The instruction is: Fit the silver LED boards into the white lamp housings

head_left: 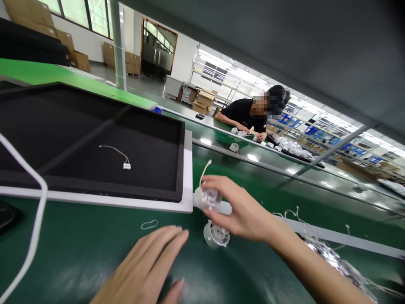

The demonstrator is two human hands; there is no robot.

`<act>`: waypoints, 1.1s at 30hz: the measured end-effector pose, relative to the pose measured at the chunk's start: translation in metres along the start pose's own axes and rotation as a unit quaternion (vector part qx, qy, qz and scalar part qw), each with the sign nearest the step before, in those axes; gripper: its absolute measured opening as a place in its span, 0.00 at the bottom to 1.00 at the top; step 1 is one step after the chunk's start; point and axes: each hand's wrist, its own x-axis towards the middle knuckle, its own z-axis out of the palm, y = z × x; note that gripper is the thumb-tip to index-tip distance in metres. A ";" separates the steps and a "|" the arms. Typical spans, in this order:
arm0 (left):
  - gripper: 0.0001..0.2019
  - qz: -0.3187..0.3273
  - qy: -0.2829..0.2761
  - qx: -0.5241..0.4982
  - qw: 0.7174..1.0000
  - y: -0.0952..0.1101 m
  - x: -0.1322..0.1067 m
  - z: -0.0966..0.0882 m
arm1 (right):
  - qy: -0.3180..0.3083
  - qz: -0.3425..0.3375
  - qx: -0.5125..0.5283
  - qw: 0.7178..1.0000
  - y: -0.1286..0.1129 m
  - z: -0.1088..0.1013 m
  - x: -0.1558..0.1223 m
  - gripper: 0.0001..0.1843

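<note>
My right hand (236,207) pinches a small white plastic part (205,197) with a thin yellowish wire sticking up from it, held just past the corner of the black tray (180,160). A second white round part (216,235) lies on the green belt right below that hand. My left hand (148,266) rests low in the view with its fingers stretched out flat over the green surface, holding nothing. In the tray lies one short wire with a white connector (126,165).
A thin rubber-band loop (149,224) lies on the belt near my left hand. A white cable (31,219) curves at the left. Loose wires (316,240) pile at the right. Across the line a person in black (247,116) handles white parts.
</note>
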 end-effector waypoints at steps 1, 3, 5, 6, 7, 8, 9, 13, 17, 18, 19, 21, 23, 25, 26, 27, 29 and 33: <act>0.24 -0.007 -0.010 0.018 1.000 -0.001 -0.001 -0.001 | -0.018 -0.028 0.000 0.999 -0.020 0.000 -0.010 0.17; 0.31 -0.015 -0.065 0.007 0.998 0.000 -0.004 -0.007 | -0.044 -0.097 -0.048 0.993 -0.054 0.004 -0.027 0.13; 0.41 -0.018 -0.124 -0.067 0.990 0.003 -0.004 -0.014 | -0.035 -0.115 -0.064 0.991 -0.079 0.012 -0.042 0.11; 0.48 -0.020 -0.153 -0.111 0.982 0.004 -0.003 -0.018 | -0.025 -0.109 -0.059 0.992 -0.088 0.016 -0.049 0.11; 0.54 -0.027 -0.186 -0.152 0.970 0.006 -0.002 -0.021 | -0.014 -0.092 -0.045 0.995 -0.095 0.021 -0.055 0.13; 0.58 -0.029 -0.210 -0.182 0.960 0.008 0.000 -0.023 | -0.001 -0.074 -0.028 0.997 -0.099 0.025 -0.060 0.15; 0.59 -0.031 -0.225 -0.208 0.951 0.009 0.002 -0.025 | 0.009 -0.059 -0.010 0.998 -0.101 0.029 -0.065 0.17; 0.51 -0.021 -0.240 -0.277 0.930 0.010 0.006 -0.024 | 0.042 -0.043 0.035 0.998 -0.099 0.041 -0.080 0.15; 0.40 -0.009 -0.238 -0.258 0.936 0.010 0.003 -0.019 | 0.066 -0.015 0.043 0.997 -0.094 0.049 -0.091 0.10; 0.38 -0.007 -0.238 -0.243 0.940 0.010 0.002 -0.019 | 0.069 -0.009 0.041 0.997 -0.094 0.051 -0.093 0.10; 0.37 -0.005 -0.239 -0.230 0.943 0.011 0.001 -0.018 | 0.071 -0.004 0.040 0.997 -0.094 0.053 -0.094 0.10; 0.36 -0.005 -0.242 -0.212 0.947 0.012 0.000 -0.018 | 0.083 0.002 0.039 0.996 -0.094 0.055 -0.095 0.09; 0.35 -0.012 -0.250 -0.194 0.949 0.013 0.000 -0.018 | 0.097 0.010 0.034 0.995 -0.096 0.058 -0.096 0.08; 0.34 -0.020 -0.263 -0.173 0.949 0.013 -0.001 -0.019 | 0.098 0.024 0.025 0.995 -0.097 0.061 -0.097 0.08; 0.33 -0.021 -0.273 -0.165 0.948 0.013 -0.002 -0.020 | 0.092 0.035 0.023 0.995 -0.097 0.062 -0.098 0.09; 0.32 -0.021 -0.282 -0.160 0.946 0.013 -0.003 -0.020 | 0.082 0.050 0.028 0.995 -0.098 0.064 -0.098 0.11; 0.31 -0.022 -0.288 -0.161 0.944 0.013 -0.004 -0.020 | 0.067 0.093 0.076 0.991 -0.099 0.067 -0.100 0.14; 0.25 -0.034 -0.275 -0.172 0.945 0.014 -0.003 -0.021 | 0.093 0.218 0.272 0.933 -0.103 0.071 -0.098 0.20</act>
